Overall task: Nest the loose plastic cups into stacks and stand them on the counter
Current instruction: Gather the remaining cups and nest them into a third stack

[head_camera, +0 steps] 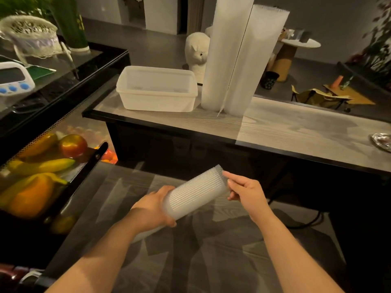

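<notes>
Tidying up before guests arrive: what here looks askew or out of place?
Only the short cup stack, lying tilted between the left hand and right hand rather than standing. The two tall stacks stand upright beside the empty tub.

Dim warm light fills the room; a grey floor [160, 49] runs back to pale walls [330, 11] with a dark doorway [182, 13]; beyond the wood-grain desk [296, 127] stand a round side table [300, 43] and a folding chair [317, 98]; leafy plants [378, 39] rise to the right of that table.
</notes>
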### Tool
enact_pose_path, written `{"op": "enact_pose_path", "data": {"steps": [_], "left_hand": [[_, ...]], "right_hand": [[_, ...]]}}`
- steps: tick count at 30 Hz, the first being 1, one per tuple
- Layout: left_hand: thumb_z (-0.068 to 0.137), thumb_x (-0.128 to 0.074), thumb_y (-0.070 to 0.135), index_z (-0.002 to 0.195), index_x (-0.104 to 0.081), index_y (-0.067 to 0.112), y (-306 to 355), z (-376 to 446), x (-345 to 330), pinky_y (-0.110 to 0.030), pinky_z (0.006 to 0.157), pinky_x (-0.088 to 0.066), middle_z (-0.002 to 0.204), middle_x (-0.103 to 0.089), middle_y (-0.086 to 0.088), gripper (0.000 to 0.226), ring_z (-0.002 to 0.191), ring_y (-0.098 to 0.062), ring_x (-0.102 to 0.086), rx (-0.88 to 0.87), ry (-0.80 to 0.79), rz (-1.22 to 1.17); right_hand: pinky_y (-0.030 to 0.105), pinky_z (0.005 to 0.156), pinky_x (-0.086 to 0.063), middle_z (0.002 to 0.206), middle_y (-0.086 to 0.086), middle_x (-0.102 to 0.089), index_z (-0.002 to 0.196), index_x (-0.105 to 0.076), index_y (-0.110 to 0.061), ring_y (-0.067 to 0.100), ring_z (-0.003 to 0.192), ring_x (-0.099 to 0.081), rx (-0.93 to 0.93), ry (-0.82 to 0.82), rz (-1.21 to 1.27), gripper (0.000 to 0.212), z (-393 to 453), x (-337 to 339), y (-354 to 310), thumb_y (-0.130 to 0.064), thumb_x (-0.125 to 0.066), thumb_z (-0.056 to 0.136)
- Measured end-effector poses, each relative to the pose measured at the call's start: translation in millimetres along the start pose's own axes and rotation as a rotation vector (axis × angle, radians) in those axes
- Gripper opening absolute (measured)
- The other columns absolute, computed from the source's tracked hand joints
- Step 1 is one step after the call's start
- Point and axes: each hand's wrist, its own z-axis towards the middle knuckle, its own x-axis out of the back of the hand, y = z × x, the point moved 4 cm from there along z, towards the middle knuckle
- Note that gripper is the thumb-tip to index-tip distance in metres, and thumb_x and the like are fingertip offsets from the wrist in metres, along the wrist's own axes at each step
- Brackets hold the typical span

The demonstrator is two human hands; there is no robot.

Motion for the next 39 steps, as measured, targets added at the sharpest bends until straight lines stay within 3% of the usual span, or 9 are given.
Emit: {"op": "enact_pose_path", "data": {"steps": [4, 9, 12, 14, 16, 20, 26, 32, 39], "left_hand": [[0.059, -0.087, 0.042, 0.142, -0.031, 0.048, -7, 0, 3, -0.039, 0.090, -0.054, 0.120, -0.053, 0.009, 0.100, 0.108, -0.016, -0.055, 0.018, 0.018, -0.008], [0.058, -0.087, 0.042, 0.141, -0.031, 0.048, -22, -3, 9, -0.038, 0.089, -0.056, 0.115, -0.057, 0.013, 0.100, 0.104, -0.012, -0.058, 0.040, 0.026, -0.063], [0.065, -0.087, 0.037, 0.142, -0.029, 0.045, -29, -5, 12, -0.034, 0.087, -0.056, 0.116, -0.053, 0.013, 0.097, 0.106, -0.011, -0.055, 0.015, 0.046, -0.057], [0.068, -0.086, 0.035, 0.143, -0.028, 0.045, -34, -6, 13, -0.031, 0.087, -0.054, 0.118, -0.050, 0.015, 0.095, 0.107, -0.011, -0.053, 0.006, 0.047, -0.051], [0.070, -0.085, 0.034, 0.143, -0.026, 0.046, -39, -6, 14, -0.028, 0.086, -0.051, 0.118, -0.048, 0.017, 0.094, 0.108, -0.010, -0.052, -0.002, 0.047, -0.044], [0.071, -0.086, 0.032, 0.144, -0.025, 0.047, -48, 1, 16, -0.031, 0.091, -0.052, 0.121, -0.051, 0.016, 0.097, 0.112, -0.010, -0.052, 0.036, 0.086, -0.039], [0.070, -0.087, 0.035, 0.146, -0.025, 0.047, -59, 9, 18, -0.038, 0.099, -0.051, 0.133, -0.052, 0.012, 0.099, 0.120, -0.013, -0.053, 0.061, 0.126, 0.014], [0.068, -0.086, 0.038, 0.141, -0.026, 0.049, -64, 11, 12, -0.036, 0.095, -0.053, 0.130, -0.051, 0.015, 0.095, 0.117, -0.011, -0.055, 0.058, 0.148, 0.032], [0.059, -0.083, 0.049, 0.137, -0.025, 0.057, -64, 7, 4, -0.039, 0.091, -0.054, 0.126, -0.056, 0.016, 0.098, 0.113, -0.011, -0.058, 0.073, 0.146, 0.001]], "right_hand": [[0.023, 0.070, -0.056, 0.086, 0.016, -0.067, 0.113, -0.067, -0.036, 0.010, 0.063, -0.057, 0.020, -0.050, -0.069, 0.035, 5, -15, 4, -0.008, -0.053, 0.099], [0.025, 0.064, -0.052, 0.091, 0.002, -0.069, 0.113, -0.072, -0.024, 0.010, 0.061, -0.055, -0.040, -0.082, -0.056, 0.034, 38, -20, 3, -0.004, -0.047, 0.099], [0.029, 0.075, -0.049, 0.111, 0.003, -0.068, 0.113, -0.069, -0.021, 0.010, 0.074, -0.055, -0.027, 0.077, -0.459, 0.027, 77, -23, 7, -0.013, -0.047, 0.101], [0.032, 0.086, -0.047, 0.118, 0.010, -0.065, 0.120, -0.064, -0.011, 0.020, 0.095, -0.059, -0.058, -0.005, -0.821, 0.029, 102, -36, 12, -0.021, -0.044, 0.102], [0.037, 0.099, -0.043, 0.130, 0.012, -0.058, 0.129, -0.058, -0.011, 0.028, 0.117, -0.055, -0.169, -0.102, -0.959, 0.034, 123, -51, 17, -0.024, -0.042, 0.102], [0.041, 0.112, -0.036, 0.147, 0.011, -0.045, 0.142, -0.046, -0.018, 0.029, 0.133, -0.045, -0.162, -0.215, -0.962, 0.040, 160, -79, 18, -0.016, -0.047, 0.101], [0.035, 0.109, -0.032, 0.149, 0.016, -0.038, 0.148, -0.034, -0.011, 0.031, 0.136, -0.040, -0.085, -0.275, -1.079, 0.045, 190, -92, 27, -0.012, -0.040, 0.104], [0.037, 0.111, -0.030, 0.147, 0.016, -0.041, 0.145, -0.040, -0.011, 0.032, 0.136, -0.040, -0.100, -0.217, -1.056, 0.041, 203, -94, 42, -0.015, -0.041, 0.104], [0.033, 0.110, -0.028, 0.144, 0.017, -0.047, 0.138, -0.049, -0.003, 0.033, 0.134, -0.041, -0.067, -0.307, -0.990, 0.036, 195, -86, 48, -0.009, -0.039, 0.104]]}}
